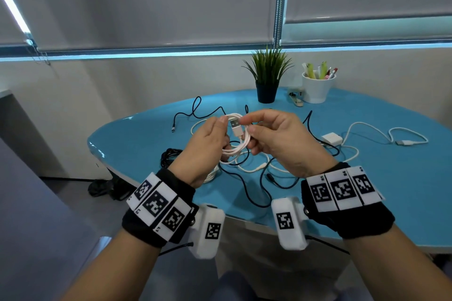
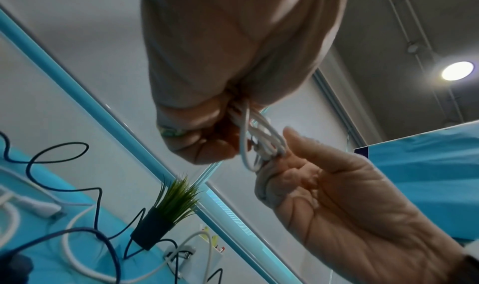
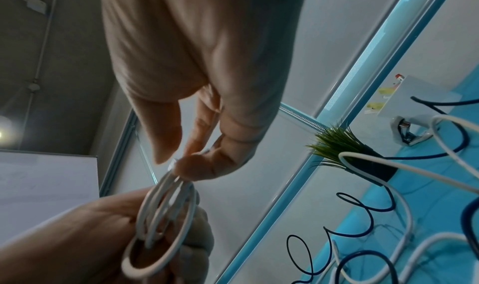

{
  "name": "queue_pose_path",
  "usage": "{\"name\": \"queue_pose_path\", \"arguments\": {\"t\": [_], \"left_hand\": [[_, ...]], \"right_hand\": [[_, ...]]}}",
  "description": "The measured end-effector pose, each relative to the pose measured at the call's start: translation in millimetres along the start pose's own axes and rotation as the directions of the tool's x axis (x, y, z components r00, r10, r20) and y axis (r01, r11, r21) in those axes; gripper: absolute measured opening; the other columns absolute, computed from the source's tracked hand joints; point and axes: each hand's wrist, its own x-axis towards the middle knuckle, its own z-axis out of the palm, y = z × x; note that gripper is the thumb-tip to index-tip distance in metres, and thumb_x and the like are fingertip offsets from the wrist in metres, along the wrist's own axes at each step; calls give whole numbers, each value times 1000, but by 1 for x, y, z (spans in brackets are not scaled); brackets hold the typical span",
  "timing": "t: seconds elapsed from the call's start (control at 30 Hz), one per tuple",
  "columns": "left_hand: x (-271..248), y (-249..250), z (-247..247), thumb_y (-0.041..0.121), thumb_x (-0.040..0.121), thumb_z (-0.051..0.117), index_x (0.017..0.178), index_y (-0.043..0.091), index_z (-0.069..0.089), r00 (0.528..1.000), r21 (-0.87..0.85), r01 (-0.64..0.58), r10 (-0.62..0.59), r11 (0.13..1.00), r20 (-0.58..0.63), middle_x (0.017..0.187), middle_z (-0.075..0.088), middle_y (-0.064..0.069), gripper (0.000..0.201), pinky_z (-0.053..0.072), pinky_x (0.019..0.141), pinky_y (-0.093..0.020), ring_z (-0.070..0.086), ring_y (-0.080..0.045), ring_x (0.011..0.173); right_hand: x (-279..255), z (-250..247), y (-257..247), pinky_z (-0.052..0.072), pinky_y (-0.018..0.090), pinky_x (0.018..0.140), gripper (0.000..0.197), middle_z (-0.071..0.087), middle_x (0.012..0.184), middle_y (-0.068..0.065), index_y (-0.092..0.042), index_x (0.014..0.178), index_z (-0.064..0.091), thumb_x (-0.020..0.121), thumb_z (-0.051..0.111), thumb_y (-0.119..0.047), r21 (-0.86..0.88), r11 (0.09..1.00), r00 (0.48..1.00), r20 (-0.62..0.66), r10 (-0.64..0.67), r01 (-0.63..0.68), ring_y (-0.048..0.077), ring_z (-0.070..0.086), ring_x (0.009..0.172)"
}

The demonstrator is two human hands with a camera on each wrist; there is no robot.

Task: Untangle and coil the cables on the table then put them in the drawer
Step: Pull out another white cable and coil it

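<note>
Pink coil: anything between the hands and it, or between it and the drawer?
Nothing between hands and cable: the left hand grips the pink coil and the right hand pinches it near the USB plug. No drawer shows in any view, so that path cannot be judged.

- Left hand (image 1: 208, 144) and right hand (image 1: 276, 139): both grip pink coiled cable (image 1: 238, 146), USB plug up.
- Blue table (image 1: 403, 190): loose dark cable (image 1: 254, 190), white cables, white charger (image 1: 332, 138), potted plant (image 1: 267, 76), pen cup (image 1: 317, 88).

The head view looks down from above onto the blue table (image 1: 391, 178). Both wrist views look up close from under the palms, sharing the potted plant (image 2: 168, 210) and the window blinds (image 3: 285, 63).
</note>
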Motion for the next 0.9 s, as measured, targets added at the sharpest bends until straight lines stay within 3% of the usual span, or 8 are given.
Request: {"name": "queue_pose_path", "arguments": {"t": [0.17,0.27,0.43,0.5,0.6,0.7,0.8,0.9], "left_hand": [[0,-2,-1,31,101,30,87,14,49,999,-3,38,-38,999,-5,63,30,1,29,26,35,-11,29,-1,37],[1,-3,1,32,101,30,89,13,49,998,-49,62,-62,997,1,60,35,3,29,28,35,-12,32,-4,41],[2,-4,4,28,101,32,91,11,51,998,-174,64,-62,983,14,66,49,-2,28,40,46,-19,47,-9,52],[2,-3,3,26,101,32,96,10,54,998,-209,57,-56,976,13,67,50,-2,28,41,51,-22,48,-11,55],[5,-5,1,25,102,32,103,2,53,999,-217,49,-48,975,9,68,49,-5,32,41,54,-23,46,-12,57],[5,-6,-1,26,102,32,109,-4,51,999,-163,34,-32,986,14,73,49,-9,36,41,49,-19,46,-11,56],[4,-5,-1,26,101,32,95,1,50,1000,-57,1,-1,998,9,68,47,-5,31,37,42,-14,44,-6,48],[5,-10,-2,26,101,34,83,11,45,995,144,-98,97,985,9,64,48,1,26,38,51,-20,42,-4,48]], "right_hand": [[-1,2,-1,47,20,50,21,60,65,9,-7,92,66,74,72,2,-36,999,1000,3,-18,18,10,54,51],[2,3,0,43,20,50,23,58,67,13,-11,87,64,72,75,3,-77,997,999,-43,-21,18,10,51,52],[2,2,2,52,25,60,25,65,77,18,-9,88,65,71,73,7,-55,998,999,-35,-16,14,19,60,66],[2,3,2,56,31,68,26,70,81,13,-6,93,66,71,73,8,-52,999,999,-34,-9,7,22,65,73],[3,4,1,56,37,78,32,72,92,17,0,102,67,71,73,7,-81,997,999,-38,6,-9,26,67,82],[3,6,1,55,41,82,25,70,92,22,-2,94,69,71,73,7,-96,995,1000,-20,15,-17,29,65,84],[3,6,2,55,39,79,15,68,82,19,-7,80,66,74,71,6,-119,992,999,-33,23,-27,27,64,77],[3,8,3,53,32,69,6,62,76,11,-5,85,61,84,63,1,-109,994,999,-40,13,-17,19,60,66]]}}
